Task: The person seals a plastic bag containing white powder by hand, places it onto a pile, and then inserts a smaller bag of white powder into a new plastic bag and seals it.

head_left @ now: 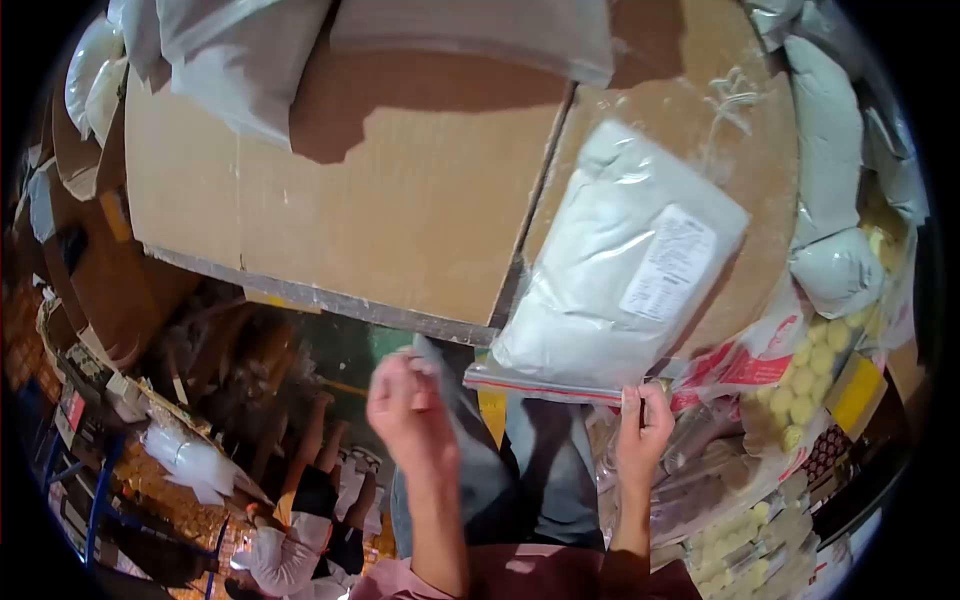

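A clear plastic bag of white powder [610, 250] lies slanted on the wooden table [400, 200], near its front edge. It has a printed white label [668, 262] and a red-lined zip strip along its near end. My right hand [643, 415] pinches the right end of that strip between thumb and fingers. To the left of the bag, my left hand [408, 390] is raised off it with the fingers curled; whether it holds anything is too blurred to tell.
More white bags [240, 60] lie at the table's far side, others [828, 140] at the right. Bags of round yellowish items [800, 385] sit at the lower right beside a yellow box [857, 395]. Another person [290, 550] is at the lower left, near a blue rack.
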A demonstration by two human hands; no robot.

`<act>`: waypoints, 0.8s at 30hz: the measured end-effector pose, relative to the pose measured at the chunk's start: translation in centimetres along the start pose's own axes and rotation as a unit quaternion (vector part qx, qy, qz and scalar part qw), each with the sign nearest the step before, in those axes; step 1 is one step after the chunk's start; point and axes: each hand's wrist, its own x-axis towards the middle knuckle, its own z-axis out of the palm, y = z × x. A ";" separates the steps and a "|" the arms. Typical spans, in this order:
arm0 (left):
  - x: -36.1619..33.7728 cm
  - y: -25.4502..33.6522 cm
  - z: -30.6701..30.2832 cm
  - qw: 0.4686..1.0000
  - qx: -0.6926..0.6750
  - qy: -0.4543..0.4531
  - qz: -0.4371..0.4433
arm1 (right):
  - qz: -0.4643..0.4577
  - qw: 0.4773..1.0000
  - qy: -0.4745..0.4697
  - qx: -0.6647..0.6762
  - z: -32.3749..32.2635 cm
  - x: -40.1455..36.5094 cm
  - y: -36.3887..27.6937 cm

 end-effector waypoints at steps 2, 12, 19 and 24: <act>1.9 2.1 -0.8 0.999 0.001 0.018 0.042 | -0.017 1.000 -0.017 -0.018 -0.7 0.4 0.1; -3.2 2.5 2.2 0.921 0.290 -0.259 0.023 | -0.007 0.984 -0.032 0.176 -1.4 4.7 -8.3; -3.8 2.3 2.2 0.962 0.220 -0.161 0.018 | -0.001 1.000 0.004 0.010 -1.8 5.9 -11.1; -2.0 0.5 -0.1 0.971 0.200 -0.131 -0.002 | -0.043 0.999 0.024 -0.010 -1.3 5.9 -10.5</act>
